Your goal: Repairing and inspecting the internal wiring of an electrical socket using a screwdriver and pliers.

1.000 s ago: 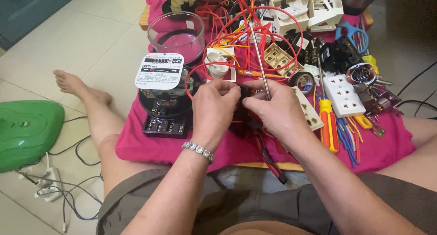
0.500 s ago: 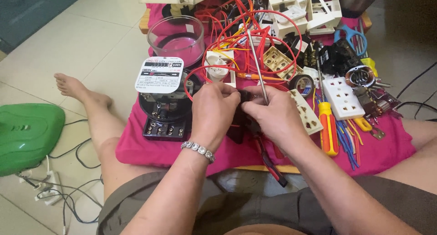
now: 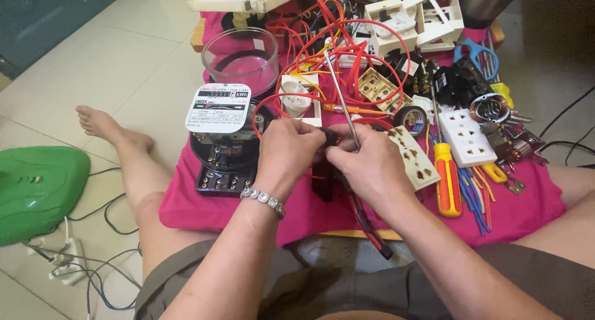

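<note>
While pinching — both hands [image 3: 328, 149], small black part [image 3: 330, 136]

Two hands work at the middle: the left hand [image 3: 286, 148] and the right hand [image 3: 369, 165]. One electricity meter [image 3: 226, 140] stands at nine o'clock of them. One clear round cover [image 3: 240, 61] is at eleven o'clock. Two white socket strips lie at three o'clock, the near strip [image 3: 414, 156] and the far strip [image 3: 468, 137]. One yellow-red screwdriver [image 3: 447, 185], one tape roll [image 3: 410, 117], one blue scissors [image 3: 476, 53], one green casing [image 3: 37, 190].
</note>
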